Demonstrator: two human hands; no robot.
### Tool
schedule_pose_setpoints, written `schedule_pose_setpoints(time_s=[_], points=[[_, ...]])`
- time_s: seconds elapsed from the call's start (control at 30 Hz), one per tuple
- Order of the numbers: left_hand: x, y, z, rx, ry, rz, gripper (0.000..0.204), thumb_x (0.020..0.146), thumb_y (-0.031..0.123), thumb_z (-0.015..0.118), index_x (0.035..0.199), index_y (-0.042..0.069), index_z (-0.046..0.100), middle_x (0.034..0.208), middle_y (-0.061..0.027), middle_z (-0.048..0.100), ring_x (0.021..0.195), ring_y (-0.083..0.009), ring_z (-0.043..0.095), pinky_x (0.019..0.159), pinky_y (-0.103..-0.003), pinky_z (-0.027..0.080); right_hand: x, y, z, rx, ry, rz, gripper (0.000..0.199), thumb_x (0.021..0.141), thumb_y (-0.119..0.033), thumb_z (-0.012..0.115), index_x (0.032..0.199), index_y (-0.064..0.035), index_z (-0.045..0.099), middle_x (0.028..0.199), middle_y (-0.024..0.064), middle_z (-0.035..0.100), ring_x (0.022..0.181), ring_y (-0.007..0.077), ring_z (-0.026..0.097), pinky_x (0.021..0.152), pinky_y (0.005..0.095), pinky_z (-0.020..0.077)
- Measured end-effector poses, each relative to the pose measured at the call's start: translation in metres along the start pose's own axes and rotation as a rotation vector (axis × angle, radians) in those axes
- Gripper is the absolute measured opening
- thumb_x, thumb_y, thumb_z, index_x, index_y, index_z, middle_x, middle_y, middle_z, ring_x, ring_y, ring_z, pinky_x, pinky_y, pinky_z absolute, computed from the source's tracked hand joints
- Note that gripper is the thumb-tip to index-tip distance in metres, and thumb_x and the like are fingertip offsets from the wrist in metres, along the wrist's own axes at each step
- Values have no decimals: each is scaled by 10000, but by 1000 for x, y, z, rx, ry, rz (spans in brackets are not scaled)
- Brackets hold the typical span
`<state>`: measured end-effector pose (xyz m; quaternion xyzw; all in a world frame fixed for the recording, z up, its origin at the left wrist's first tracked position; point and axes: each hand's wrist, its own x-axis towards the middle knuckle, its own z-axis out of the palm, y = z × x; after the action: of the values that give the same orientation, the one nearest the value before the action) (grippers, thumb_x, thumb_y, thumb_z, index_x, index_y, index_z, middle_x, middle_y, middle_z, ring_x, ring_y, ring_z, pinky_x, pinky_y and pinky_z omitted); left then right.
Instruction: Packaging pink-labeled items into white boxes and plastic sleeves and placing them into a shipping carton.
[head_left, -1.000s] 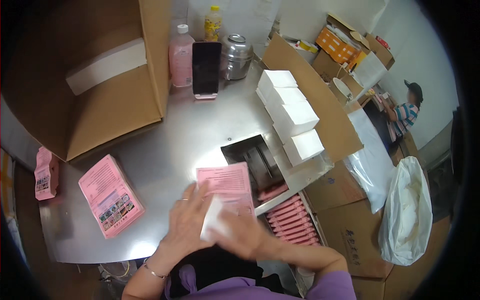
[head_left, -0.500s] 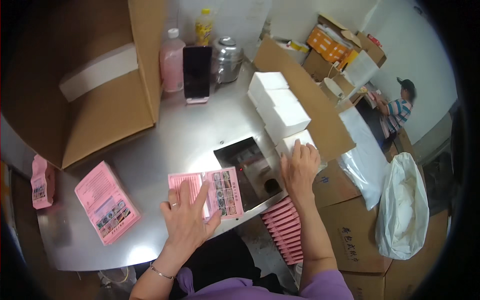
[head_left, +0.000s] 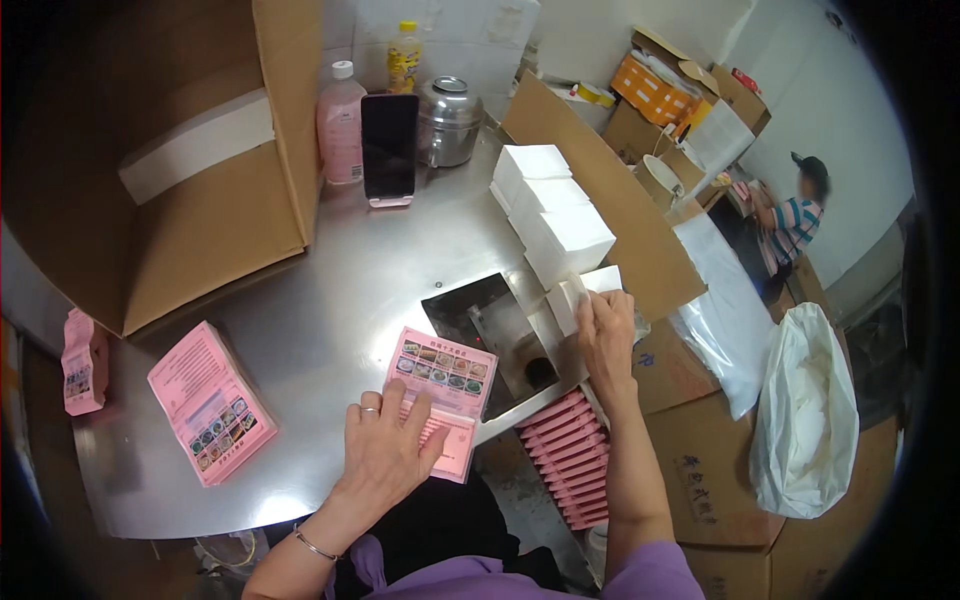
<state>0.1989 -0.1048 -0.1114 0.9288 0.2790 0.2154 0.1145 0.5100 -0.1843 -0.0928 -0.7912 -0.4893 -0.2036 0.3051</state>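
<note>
My left hand (head_left: 385, 445) lies with its fingers spread on a pink printed packet (head_left: 447, 368), which is turned at an angle by the table's near edge. My right hand (head_left: 608, 340) pinches a thin wad of folded white tissues (head_left: 565, 302) at the near end of a row of white tissue stacks (head_left: 570, 238). That wad leans slightly away from the stack behind it. Left of my left hand sits a pile of pink printed packets (head_left: 205, 385). A dark rectangular opening (head_left: 500, 335) in the table lies between both hands.
An open cardboard box (head_left: 215, 235) stands at the left of the metal table (head_left: 345, 300). Behind are a phone on a stand (head_left: 389, 148), a pink bottle (head_left: 342, 125) and a metal pot (head_left: 449, 120). Pink packets (head_left: 565, 460) fill a container below. Another person (head_left: 795, 220) sits far right.
The pink packet has turned and shifted right under my left hand. My right hand has gone from resting on the nearest tissue stack to pinching a wad from it.
</note>
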Motion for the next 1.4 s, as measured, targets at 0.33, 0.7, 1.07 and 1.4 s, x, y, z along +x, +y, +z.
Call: schedule_pose_setpoints(time_s=[0.33,0.7,1.07,1.4], points=[[-7,-11,2,-64,43,140,526,739,335,767,1135,13,642,1045,-172,550,887,-324,508,753,-438,413,-19,-31,8,-50,83,-249,446,802,58,584,1247,24,607,1136,206,643,1081,389,609,941,464,485],[4,1,-16,-162,39,-85,736,774,126,727,1453,49,454,946,-156,522,846,-327,556,761,-450,450,-46,-151,79,87,-196,-502,191,842,-146,576,962,-9,634,863,178,600,842,351,604,1050,692,316],[-71,-85,-99,177,428,-343,321,704,34,594,1024,46,570,1080,-182,588,1061,-405,540,959,-503,412,-21,-65,16,-210,-33,-250,310,845,-144,681,1125,-14,654,924,151,656,904,331,641,786,458,490],[-47,-83,-100,-143,291,-427,121,884,4,585,998,34,560,952,-150,538,903,-339,557,837,-420,465,-5,-7,14,-238,-5,-68,194,874,-89,660,1044,3,682,931,152,573,910,331,544,791,439,447]])
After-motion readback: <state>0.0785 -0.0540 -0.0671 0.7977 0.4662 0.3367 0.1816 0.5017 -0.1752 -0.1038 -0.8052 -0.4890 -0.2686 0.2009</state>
